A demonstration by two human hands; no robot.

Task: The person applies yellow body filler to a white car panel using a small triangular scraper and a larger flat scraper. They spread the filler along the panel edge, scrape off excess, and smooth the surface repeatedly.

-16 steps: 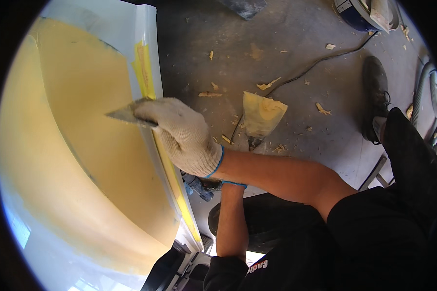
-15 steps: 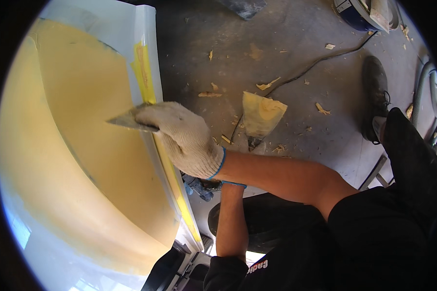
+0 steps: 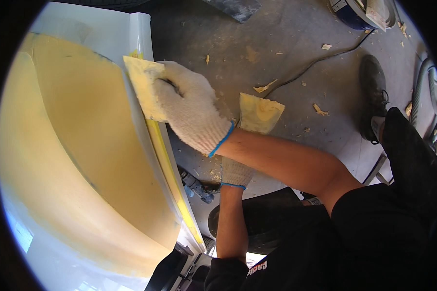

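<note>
My right hand, in a white knit glove with a blue cuff, grips a wide putty spreader. Its blade face is smeared with yellow filler and lies over the taped edge of a car body panel. Yellow filler covers much of that pale panel. My left hand, gloved alike, is partly behind my right forearm. It holds a putty knife with a lump of filler on its blade; the handle is hidden now. Yellow masking tape runs along the panel's edge.
Scraps of dried filler litter the grey floor. A dark cable leads to a bucket at the far right. A black shoe and a grey hose are at right. A power tool lies beside the panel.
My right hand has moved up and right from the panel's face to its edge. The spreader has turned, so its filler-smeared face shows. The left hand's putty knife has barely moved.
</note>
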